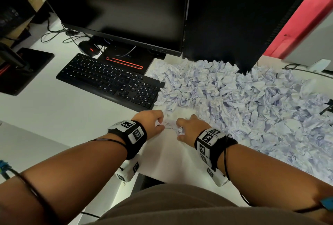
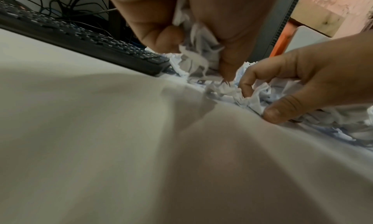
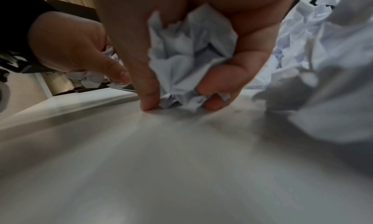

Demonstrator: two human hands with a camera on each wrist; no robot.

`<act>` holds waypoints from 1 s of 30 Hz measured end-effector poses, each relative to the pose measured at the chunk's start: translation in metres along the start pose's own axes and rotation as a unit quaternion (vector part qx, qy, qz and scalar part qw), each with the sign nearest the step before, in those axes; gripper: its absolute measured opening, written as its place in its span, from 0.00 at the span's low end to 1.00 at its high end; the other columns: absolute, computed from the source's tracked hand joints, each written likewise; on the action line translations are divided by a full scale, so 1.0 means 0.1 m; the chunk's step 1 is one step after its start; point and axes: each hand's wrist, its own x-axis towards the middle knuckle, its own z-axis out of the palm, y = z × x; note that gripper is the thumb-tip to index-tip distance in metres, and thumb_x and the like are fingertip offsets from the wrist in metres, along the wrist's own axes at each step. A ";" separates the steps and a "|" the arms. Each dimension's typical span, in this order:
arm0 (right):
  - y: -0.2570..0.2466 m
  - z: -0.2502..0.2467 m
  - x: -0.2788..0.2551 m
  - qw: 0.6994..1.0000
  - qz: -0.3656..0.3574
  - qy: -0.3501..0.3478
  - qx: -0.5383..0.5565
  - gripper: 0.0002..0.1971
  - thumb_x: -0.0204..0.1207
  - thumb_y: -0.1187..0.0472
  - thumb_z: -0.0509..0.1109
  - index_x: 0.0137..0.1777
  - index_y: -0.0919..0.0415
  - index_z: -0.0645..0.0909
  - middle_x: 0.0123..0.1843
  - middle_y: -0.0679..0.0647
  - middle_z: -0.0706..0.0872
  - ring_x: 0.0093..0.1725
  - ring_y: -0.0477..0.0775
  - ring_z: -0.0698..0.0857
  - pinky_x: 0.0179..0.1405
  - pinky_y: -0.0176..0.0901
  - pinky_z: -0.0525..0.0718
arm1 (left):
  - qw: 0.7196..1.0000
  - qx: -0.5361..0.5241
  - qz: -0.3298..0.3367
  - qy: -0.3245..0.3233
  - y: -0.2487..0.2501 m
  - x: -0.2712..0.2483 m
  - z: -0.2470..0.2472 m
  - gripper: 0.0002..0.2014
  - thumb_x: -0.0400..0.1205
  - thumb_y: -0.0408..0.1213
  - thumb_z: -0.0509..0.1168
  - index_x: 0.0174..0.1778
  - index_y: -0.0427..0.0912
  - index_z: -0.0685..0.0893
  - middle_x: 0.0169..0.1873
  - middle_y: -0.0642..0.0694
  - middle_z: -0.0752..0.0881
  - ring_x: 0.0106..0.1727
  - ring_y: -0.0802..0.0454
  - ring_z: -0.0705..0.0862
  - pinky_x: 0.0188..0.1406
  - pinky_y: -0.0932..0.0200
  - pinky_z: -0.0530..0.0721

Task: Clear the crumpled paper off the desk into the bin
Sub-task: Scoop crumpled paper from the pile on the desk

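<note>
A big heap of crumpled paper (image 1: 243,98) covers the right half of the white desk (image 1: 63,113). My left hand (image 1: 153,124) sits at the heap's near left edge, fingers curled round a crumpled paper ball (image 2: 197,40). My right hand (image 1: 189,129) is just to its right, gripping another crumpled paper ball (image 3: 189,59) against the desk top. A few loose scraps (image 1: 170,124) lie between the two hands. No bin shows in any view.
A black keyboard (image 1: 111,80) lies left of the heap. Two dark monitors (image 1: 126,8) stand behind, with a mouse (image 1: 90,49) and cables at the back left. A black stand base (image 1: 23,69) sits at far left. A red panel (image 1: 302,17) rises at right.
</note>
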 end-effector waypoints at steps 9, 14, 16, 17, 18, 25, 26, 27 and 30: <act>-0.01 0.02 -0.03 1.000 -0.007 0.011 0.006 0.20 0.77 0.50 0.65 0.66 0.52 0.68 0.60 0.60 0.69 0.50 0.64 0.82 0.42 0.45 0.77 | 0.991 0.041 0.036 -0.121 0.20 0.05 0.11 0.25 0.78 0.48 0.66 0.71 0.59 0.70 0.58 0.47 0.85 0.60 0.44 0.82 0.50 0.59 0.76; 0.02 0.02 0.00 0.999 0.001 0.021 0.030 0.18 0.76 0.50 0.67 0.62 0.54 0.70 0.58 0.58 0.70 0.46 0.61 0.80 0.42 0.44 0.77 | 0.994 0.016 -0.015 -0.108 0.13 -0.03 0.16 0.14 0.80 0.49 0.61 0.59 0.49 0.76 0.53 0.43 0.85 0.56 0.41 0.82 0.49 0.57 0.75; 0.02 -0.01 0.04 0.999 0.003 0.033 0.039 0.16 0.78 0.51 0.66 0.61 0.56 0.71 0.58 0.59 0.72 0.45 0.60 0.79 0.43 0.43 0.77 | 0.994 -0.004 -0.041 -0.097 0.04 -0.08 0.15 0.14 0.81 0.50 0.60 0.58 0.48 0.76 0.52 0.42 0.85 0.56 0.40 0.82 0.50 0.57 0.75; 0.01 -0.02 0.06 0.998 0.004 0.041 0.044 0.15 0.78 0.51 0.66 0.60 0.56 0.71 0.58 0.59 0.73 0.46 0.60 0.80 0.44 0.43 0.78 | 0.994 -0.022 -0.056 -0.092 -0.01 -0.10 0.15 0.14 0.80 0.50 0.61 0.58 0.48 0.77 0.52 0.42 0.85 0.56 0.40 0.82 0.50 0.57 0.75; 0.01 -0.04 0.08 0.997 0.005 0.049 0.051 0.14 0.79 0.51 0.66 0.60 0.56 0.72 0.58 0.59 0.73 0.48 0.61 0.81 0.46 0.44 0.78 | 0.993 -0.044 -0.071 -0.084 -0.07 -0.12 0.14 0.15 0.80 0.50 0.62 0.58 0.49 0.77 0.52 0.42 0.85 0.56 0.41 0.82 0.51 0.58 0.75; -0.52 -0.19 0.15 0.985 -0.055 0.098 0.129 0.11 0.77 0.53 0.69 0.55 0.55 0.75 0.51 0.54 0.73 0.46 0.57 0.79 0.42 0.41 0.75 | 0.946 -0.238 -0.218 0.038 -0.49 -0.40 -0.01 0.18 0.79 0.52 0.64 0.64 0.53 0.76 0.52 0.45 0.84 0.45 0.46 0.81 0.37 0.64 0.76; -0.65 -0.20 0.14 0.982 -0.070 0.095 0.145 0.10 0.77 0.54 0.69 0.55 0.56 0.76 0.50 0.54 0.72 0.45 0.57 0.78 0.39 0.41 0.74 | 0.940 -0.250 -0.229 0.051 -0.54 -0.47 -0.04 0.19 0.79 0.51 0.64 0.66 0.53 0.75 0.52 0.46 0.82 0.44 0.46 0.80 0.37 0.64 0.76; -0.80 -0.20 0.12 0.979 -0.083 0.088 0.163 0.09 0.77 0.55 0.69 0.54 0.56 0.76 0.50 0.54 0.72 0.44 0.57 0.79 0.36 0.41 0.75 | 0.934 -0.258 -0.240 0.057 -0.61 -0.55 -0.06 0.20 0.80 0.50 0.65 0.68 0.52 0.74 0.51 0.46 0.81 0.44 0.45 0.81 0.36 0.63 0.76; -1.26 -0.15 0.08 0.973 -0.129 0.058 0.184 0.06 0.76 0.57 0.69 0.51 0.54 0.77 0.50 0.54 0.74 0.45 0.58 0.80 0.35 0.41 0.78 | 0.923 -0.274 -0.259 0.077 -0.83 -0.81 -0.12 0.22 0.79 0.49 0.66 0.68 0.50 0.73 0.54 0.44 0.83 0.45 0.44 0.82 0.39 0.61 0.78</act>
